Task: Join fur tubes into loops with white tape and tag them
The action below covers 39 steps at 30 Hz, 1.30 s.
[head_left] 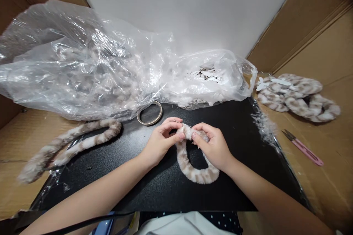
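Observation:
A fluffy cream-and-beige plush loop (197, 174) hangs down over the black tabletop from between my hands. My left hand (167, 136) pinches the top of the loop at its left side. On the right side of that same spot, the thumb and fingers of my right hand (212, 141) press the plush together. A thin, shiny line runs along the top edge between my fingertips; it could be a needle or wire, too fine to name. The plush directly under my fingers is partly hidden.
A clear plastic bag (91, 77) of plush pieces and a smaller bag (209, 80) of white tags lie behind. A tape roll (150, 114) is near. Another plush strip (91, 136) lies left. Right, finished-looking plush loops (303, 95) and pink-handled snips (303, 148) rest on cardboard.

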### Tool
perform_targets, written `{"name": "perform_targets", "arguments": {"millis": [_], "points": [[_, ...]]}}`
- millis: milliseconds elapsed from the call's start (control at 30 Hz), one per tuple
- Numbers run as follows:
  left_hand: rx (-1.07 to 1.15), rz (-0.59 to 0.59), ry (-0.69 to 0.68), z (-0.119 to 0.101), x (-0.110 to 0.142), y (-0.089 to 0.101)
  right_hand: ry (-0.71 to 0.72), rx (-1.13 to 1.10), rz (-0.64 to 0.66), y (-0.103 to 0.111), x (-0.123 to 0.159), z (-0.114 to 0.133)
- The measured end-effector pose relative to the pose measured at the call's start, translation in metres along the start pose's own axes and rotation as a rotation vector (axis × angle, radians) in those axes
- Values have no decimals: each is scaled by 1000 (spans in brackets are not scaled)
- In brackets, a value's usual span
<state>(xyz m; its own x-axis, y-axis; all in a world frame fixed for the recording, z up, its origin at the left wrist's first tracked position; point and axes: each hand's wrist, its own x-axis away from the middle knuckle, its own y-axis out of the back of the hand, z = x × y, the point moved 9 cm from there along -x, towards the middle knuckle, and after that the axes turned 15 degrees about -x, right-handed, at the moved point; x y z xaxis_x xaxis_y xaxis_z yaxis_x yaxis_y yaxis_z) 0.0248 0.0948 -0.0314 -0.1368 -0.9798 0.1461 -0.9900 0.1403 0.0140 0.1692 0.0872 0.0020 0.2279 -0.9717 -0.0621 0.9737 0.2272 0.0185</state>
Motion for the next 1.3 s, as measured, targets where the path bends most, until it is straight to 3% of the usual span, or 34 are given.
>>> {"name": "perform_targets", "arguments": {"millis": [167,300,467,700,900,1067,1233,1300], "points": [[-15,-16,-44,-3,0,1,31,80,7,-1,-1,5],[-17,-24,-63,-2,0,3,58,164,93,-1,-3,12],[-71,65,-122,-8,3,-6,112,204,166,-2,-4,20],[-92,34,-120,-13,5,-6,-31,-105,4,-2,0,0],[-112,-133,-125,-18,4,9,-81,-138,64,5,-6,-4],[-134,-39,-85,-13,5,1,-100,-184,8,3,-6,-10],[-171,-255,-153,-22,13,22,-187,-388,-99,8,-9,-21],[-145,-203,-125,-21,12,18,-230,-481,-140,11,-10,-27]]}}
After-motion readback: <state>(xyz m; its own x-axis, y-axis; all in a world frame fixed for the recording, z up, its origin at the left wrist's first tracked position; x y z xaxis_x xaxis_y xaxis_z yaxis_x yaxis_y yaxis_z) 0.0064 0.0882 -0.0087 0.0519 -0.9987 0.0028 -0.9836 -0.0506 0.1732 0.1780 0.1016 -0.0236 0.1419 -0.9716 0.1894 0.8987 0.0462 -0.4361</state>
